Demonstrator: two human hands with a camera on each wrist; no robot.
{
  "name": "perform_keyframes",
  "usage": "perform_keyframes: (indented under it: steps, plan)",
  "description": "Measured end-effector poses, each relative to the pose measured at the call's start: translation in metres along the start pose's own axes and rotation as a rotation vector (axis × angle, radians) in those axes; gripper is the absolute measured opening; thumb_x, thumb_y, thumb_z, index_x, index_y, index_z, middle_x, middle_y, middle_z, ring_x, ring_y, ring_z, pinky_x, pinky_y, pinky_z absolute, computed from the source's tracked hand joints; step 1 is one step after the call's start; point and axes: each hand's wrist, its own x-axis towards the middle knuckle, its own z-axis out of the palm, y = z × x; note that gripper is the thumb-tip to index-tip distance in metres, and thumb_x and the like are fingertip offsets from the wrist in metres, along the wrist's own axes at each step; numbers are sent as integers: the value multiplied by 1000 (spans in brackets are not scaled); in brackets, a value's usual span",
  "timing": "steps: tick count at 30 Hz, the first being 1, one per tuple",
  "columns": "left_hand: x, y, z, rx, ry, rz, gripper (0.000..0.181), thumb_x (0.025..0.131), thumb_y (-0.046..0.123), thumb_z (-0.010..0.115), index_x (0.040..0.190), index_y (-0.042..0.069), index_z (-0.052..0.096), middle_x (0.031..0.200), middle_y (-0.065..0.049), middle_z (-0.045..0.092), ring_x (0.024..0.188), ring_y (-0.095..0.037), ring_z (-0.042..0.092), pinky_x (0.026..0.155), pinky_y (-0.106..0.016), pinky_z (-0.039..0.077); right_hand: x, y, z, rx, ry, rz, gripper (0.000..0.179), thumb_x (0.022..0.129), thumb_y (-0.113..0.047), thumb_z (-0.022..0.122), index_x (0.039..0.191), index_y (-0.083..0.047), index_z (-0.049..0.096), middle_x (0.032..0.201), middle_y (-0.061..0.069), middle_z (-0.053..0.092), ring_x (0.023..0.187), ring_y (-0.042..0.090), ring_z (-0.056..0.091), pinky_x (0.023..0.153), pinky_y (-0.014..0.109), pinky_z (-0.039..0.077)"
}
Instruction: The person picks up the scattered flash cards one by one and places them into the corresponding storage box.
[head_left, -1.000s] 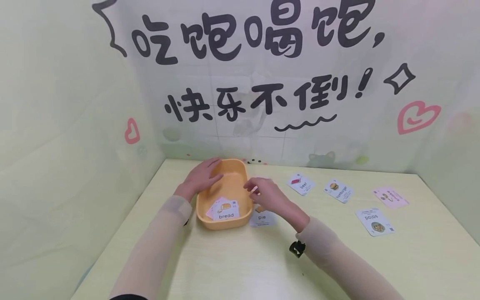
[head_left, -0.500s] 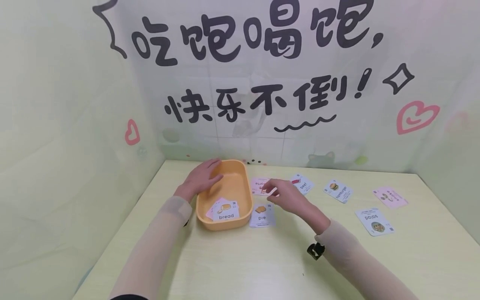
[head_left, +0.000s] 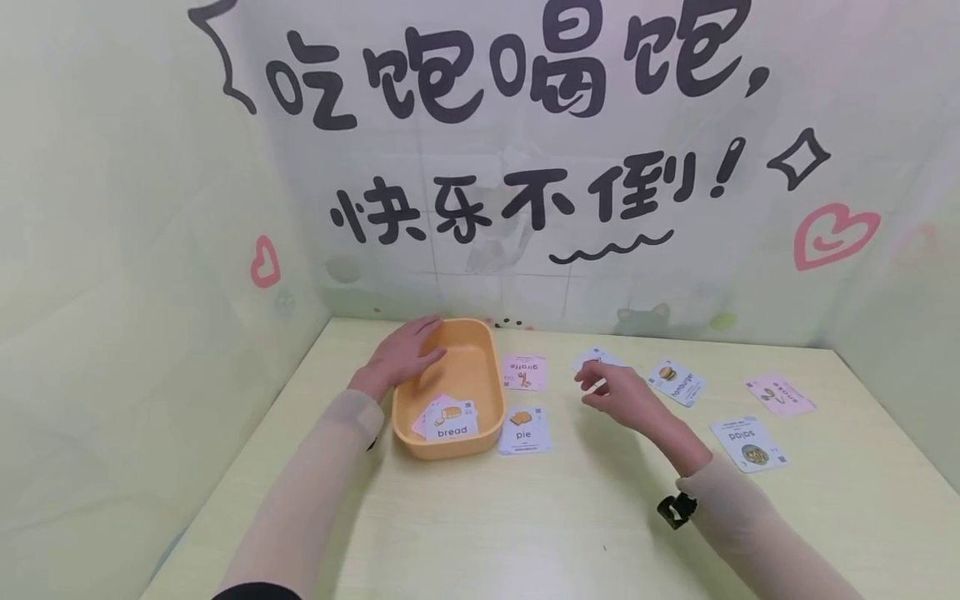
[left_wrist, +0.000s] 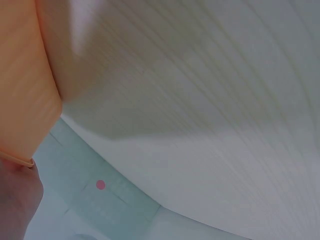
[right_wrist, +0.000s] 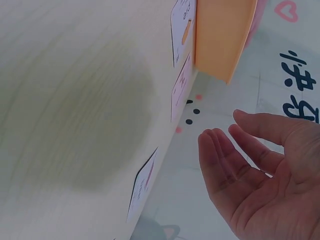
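My left hand [head_left: 401, 354] rests on the left rim of an orange tray [head_left: 493, 354], its fingers straight toward the far corner and its thumb over the inside. A "bread" card [head_left: 452, 422] lies in the tray, partly covering a pink card [head_left: 425, 417]. Holding nothing, my right hand [head_left: 626, 398] is in the air with loosely bent fingers, as the right wrist view shows. In the head view it overlaps the edge of a mostly hidden card [head_left: 589, 356], the one that reads "beef" in earlier frames.
Right of the tray lie a pink "giraffe" card [head_left: 525, 372] and a "pie" card [head_left: 525, 431]. Farther right are the "hamburger" card [head_left: 677, 383], the "salad" card [head_left: 750, 444] and a pink snake card [head_left: 780, 395]. A printed wall hanging [head_left: 465, 292] stands behind the table.
My right hand has moved right, from the tray's right rim over the giraffe card to the beef card. The left hand and the tray have stayed put.
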Motion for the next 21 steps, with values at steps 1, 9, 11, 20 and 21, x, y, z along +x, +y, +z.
perform_keyframes:
  steps: [1,9,11,20,21]
  plan:
    - [0,0,0,-2,0,0,69,101,46,48,156,9,31,164,-11,30,152,-34,27,126,-49,23,-1,3,-2,-1,5,-4,25,90,-2,67,115,3,65,106,21,71,92,30,71,82,42,61]
    - [0,-2,0,3,2,-6,69,101,47,47,156,9,31,164,-11,30,152,-34,27,126,-50,23,-10,17,-14,16,24,28,25,92,-7,66,115,3,65,106,21,70,96,34,71,80,42,61]
    - [0,-2,0,0,3,-6,69,101,46,47,156,9,31,164,-11,30,152,-34,27,126,-50,23,-13,19,-16,15,26,34,26,92,-8,66,116,4,64,107,21,70,97,36,71,80,43,61]
    - [-1,1,-2,-8,7,10,69,101,46,48,156,8,32,164,-12,30,152,-34,27,126,-49,23,-22,31,-29,7,32,72,30,92,-9,65,119,5,63,110,23,69,99,38,69,82,45,60]
    - [-1,1,-2,-4,10,13,68,101,46,47,156,8,32,164,-12,31,152,-34,28,126,-49,24,-24,32,-30,7,32,73,30,92,-9,66,119,5,63,110,24,69,99,38,69,82,46,60]
